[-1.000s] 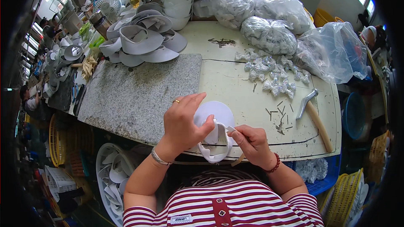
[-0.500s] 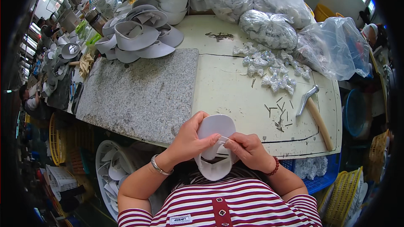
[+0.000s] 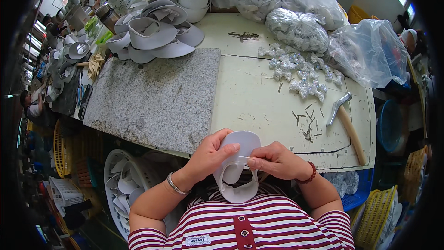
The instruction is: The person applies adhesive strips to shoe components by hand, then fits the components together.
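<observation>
Over my lap at the table's near edge I hold a white shoe upper [image 3: 244, 142], with a rounded flap at the far end and a curved band at the near end. My left hand [image 3: 213, 155] is closed on the flap's left side, thumb on top and fingers behind it. With thumb and index finger, my right hand [image 3: 276, 161] pinches a thin white strap [image 3: 243, 158] on the upper's right side. The fingertips behind the piece are hidden. To the right on the table lies a hammer [image 3: 350, 132] with a wooden handle and metal head.
A grey stone slab [image 3: 155, 99] covers the table's left half, with stacked white shoe parts [image 3: 155, 34] behind it. Silvery bows [image 3: 305, 76] lie before plastic bags [image 3: 300, 30]. Small dark strips [image 3: 307, 122] are scattered near the hammer. A white basket [image 3: 111, 176] of pieces stands lower left.
My left thumb has shifted up onto the flap, off the strap. The upper has tilted and dropped slightly, and my right hand has drawn the thin strap a little to the right.
</observation>
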A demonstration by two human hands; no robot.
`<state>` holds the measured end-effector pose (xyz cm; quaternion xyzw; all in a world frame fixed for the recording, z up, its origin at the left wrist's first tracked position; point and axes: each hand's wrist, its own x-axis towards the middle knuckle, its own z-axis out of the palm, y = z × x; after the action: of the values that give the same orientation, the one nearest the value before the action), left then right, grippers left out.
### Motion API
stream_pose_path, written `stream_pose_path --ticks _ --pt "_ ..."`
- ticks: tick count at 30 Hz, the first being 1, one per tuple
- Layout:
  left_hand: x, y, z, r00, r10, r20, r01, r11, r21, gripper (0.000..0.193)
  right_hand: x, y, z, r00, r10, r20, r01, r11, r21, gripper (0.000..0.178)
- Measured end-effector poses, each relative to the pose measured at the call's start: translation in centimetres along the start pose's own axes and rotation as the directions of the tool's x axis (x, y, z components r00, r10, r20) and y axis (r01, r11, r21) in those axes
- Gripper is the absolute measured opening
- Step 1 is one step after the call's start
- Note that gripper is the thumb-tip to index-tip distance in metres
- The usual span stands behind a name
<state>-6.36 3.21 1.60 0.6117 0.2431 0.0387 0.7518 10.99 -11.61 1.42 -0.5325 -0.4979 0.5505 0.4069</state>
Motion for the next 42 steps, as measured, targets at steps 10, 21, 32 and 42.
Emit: stream_pose_path --ticks 10,21,32,42 --pt "-0.3 0.5 0.2 1.0 0.016 0.006 -0.016 1.0 0.018 0.029 0.3 -0.6 0.2 1.0 -0.009 -0.029 0.004 0.986 -0.165 0.031" --pt "-0.4 0.5 0.0 0.999 0.037 0.026 -0.038 0.999 0.011 0.042 -0.3 -1.5 1.0 0.969 -0.202 -0.144 0.122 0.893 -0.432 0.023" --pt "-0.9 0.7 0.8 0.991 0.127 -0.032 -0.123 0.985 0.123 0.047 -0.2 -0.8 2.0 0.947 -0.242 -0.211 0.155 0.92 -0.361 0.022" --pt "-3.7 -0.4 2.3 0.857 0.47 -0.212 -0.291 0.781 0.553 0.032 1.2 -0.7 4.5 0.86 -0.421 -0.29 0.175 0.776 -0.606 0.02"
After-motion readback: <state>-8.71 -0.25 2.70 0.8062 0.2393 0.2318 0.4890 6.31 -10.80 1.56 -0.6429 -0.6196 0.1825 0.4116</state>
